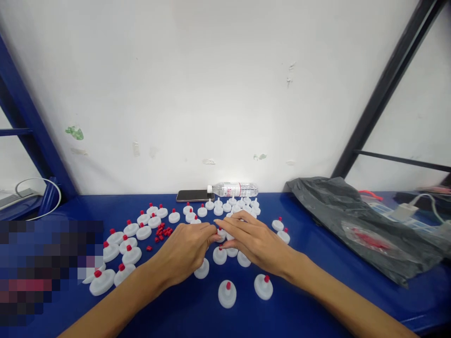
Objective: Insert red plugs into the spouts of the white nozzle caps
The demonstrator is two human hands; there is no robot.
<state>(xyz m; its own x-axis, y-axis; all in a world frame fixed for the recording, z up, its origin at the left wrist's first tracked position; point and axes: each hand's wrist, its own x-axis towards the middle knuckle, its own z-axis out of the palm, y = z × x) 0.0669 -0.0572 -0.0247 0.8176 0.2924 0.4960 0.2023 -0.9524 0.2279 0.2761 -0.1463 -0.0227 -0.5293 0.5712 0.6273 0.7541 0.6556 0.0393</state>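
- The left hand (pixel 190 244) pinched thumb against fingertips at the left side of a small white disc (pixel 221 235) with a red tip; its exact hold was partly hidden.
- The right hand (pixel 252 239) curved its fingers and thumb about the disc's other side, so the piece sat between both hands, above the blue bench (pixel 289 319).
- Just left of the left hand lay loose red caps (pixel 164 231), with red-capped discs (pixel 131 255) standing farther left.
- Beyond the hands clustered white-tipped discs (pixel 218 207).
- By the wall lay a phone (pixel 195 195) and a clear bottle (pixel 234 189).
- Well to the right lay a dark bag (pixel 327 202).
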